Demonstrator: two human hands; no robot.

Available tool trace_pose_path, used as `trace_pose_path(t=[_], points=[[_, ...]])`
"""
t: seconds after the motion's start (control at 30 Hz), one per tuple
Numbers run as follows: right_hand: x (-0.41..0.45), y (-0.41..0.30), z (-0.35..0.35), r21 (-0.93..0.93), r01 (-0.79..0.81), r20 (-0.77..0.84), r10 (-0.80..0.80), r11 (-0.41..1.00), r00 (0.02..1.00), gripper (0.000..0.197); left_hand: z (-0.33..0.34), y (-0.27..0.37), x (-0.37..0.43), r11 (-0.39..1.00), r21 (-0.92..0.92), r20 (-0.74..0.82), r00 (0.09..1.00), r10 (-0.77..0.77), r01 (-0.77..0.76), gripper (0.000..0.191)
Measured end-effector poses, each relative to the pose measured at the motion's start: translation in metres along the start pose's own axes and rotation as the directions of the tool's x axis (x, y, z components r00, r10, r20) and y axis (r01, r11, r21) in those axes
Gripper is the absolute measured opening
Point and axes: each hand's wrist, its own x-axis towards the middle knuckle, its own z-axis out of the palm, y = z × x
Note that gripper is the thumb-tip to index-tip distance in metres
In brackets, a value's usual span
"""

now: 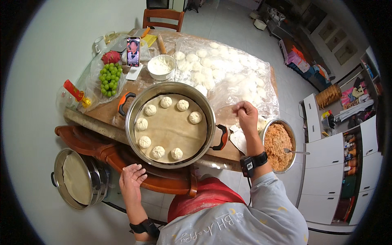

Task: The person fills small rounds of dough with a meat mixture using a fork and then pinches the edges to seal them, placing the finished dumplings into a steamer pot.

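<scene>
My left hand point(132, 179) hangs below the near left rim of a round metal steamer point(211, 122), palm up with fingers apart and nothing in it. Inside the steamer, several pleated buns point(182, 105) form an incomplete ring on a beige liner cloth point(171, 130). My right hand point(247, 114) is over the wooden table right of the steamer, fingers curled near the edge of the plastic sheet; whether it holds anything cannot be told. Beyond it, several flat dough rounds point(201, 53) lie under clear plastic film point(226, 88). A bowl of orange-brown filling point(278, 144) with a metal utensil point(296, 151) stands beside my right forearm.
A bowl of flour point(161, 65), a phone on a stand point(133, 52), green grapes point(110, 79), a dragon fruit point(111, 57) and a rolling pin point(161, 44) are on the table. A wooden chair point(122, 162) stands before the near edge; stacked steamers point(76, 180) are lower left.
</scene>
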Motion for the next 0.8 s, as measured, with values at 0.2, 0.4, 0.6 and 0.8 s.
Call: trace_pose_path(t=[0.2, 0.4, 0.6, 0.8], points=[[0.023, 0.1, 0.012, -0.53, 0.14, 0.305, 0.034, 0.836, 0.952, 0.023, 0.006, 0.009, -0.003, 1.0, 0.003, -0.078, 0.997, -0.002, 0.003, 0.043], [0.069, 0.142, 0.023, -0.559, 0.387, 0.599, 0.035, 0.734, 0.8, 0.031, 0.009, 0.009, -0.01, 0.999, 0.011, -0.128, 0.991, 0.043, -0.042, 0.041], [0.102, 0.157, 0.062, -0.464, 0.772, 0.884, -0.175, -0.435, 0.434, 0.025, 0.002, 0.01, -0.02, 0.998, 0.011, -0.249, 0.967, 0.057, -0.056, 0.04], [0.132, 0.157, 0.063, -0.356, 0.896, 0.871, -0.254, 0.265, 0.421, 0.03, 0.004, 0.005, -0.021, 0.999, 0.018, -0.32, 0.946, 0.043, -0.04, 0.037]])
